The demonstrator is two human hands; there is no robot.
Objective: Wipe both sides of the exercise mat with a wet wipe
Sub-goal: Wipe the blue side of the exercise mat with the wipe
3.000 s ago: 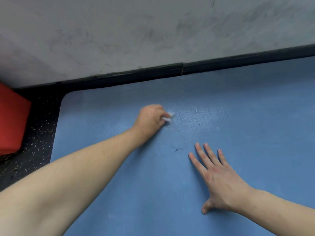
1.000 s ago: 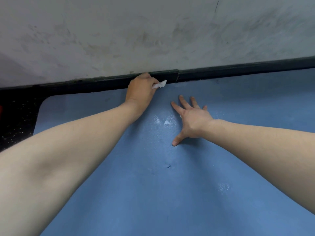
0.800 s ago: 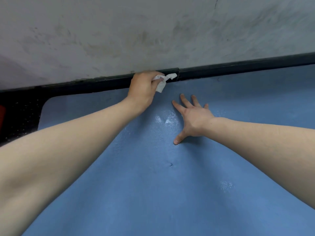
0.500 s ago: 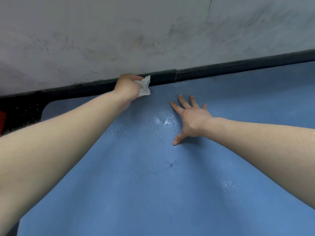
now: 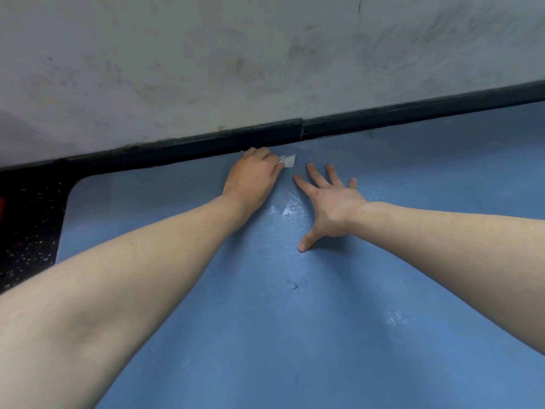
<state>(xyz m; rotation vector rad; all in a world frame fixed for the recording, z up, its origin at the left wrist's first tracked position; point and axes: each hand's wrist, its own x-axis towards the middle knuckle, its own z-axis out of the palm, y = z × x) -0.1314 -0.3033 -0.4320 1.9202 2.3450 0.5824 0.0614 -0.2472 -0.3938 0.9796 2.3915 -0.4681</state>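
Left fingers: curled shut on a white wet wipe point(image 5: 287, 160); the fingertips are hidden under the left hand point(image 5: 250, 180), and only a crumpled corner of the wipe pokes out on its right.
Right fingers: spread apart and flat, the right hand point(image 5: 330, 202) pressed palm-down on the blue exercise mat point(image 5: 265, 335), just right of the wipe and not touching it.
Between the hands: wet sheen on the mat.
Below the right thumb: small dark nick point(image 5: 293, 287) in the mat; hard to make out.
Beyond the left knuckles: black baseboard point(image 5: 413, 116), then scuffed grey wall point(image 5: 236, 69).
Far left: speckled black floor point(image 5: 28, 225); a red thing point(image 5: 1, 208) is cut off by the frame.
Mat: rounded corner visible at left; near and right edges are cut off.
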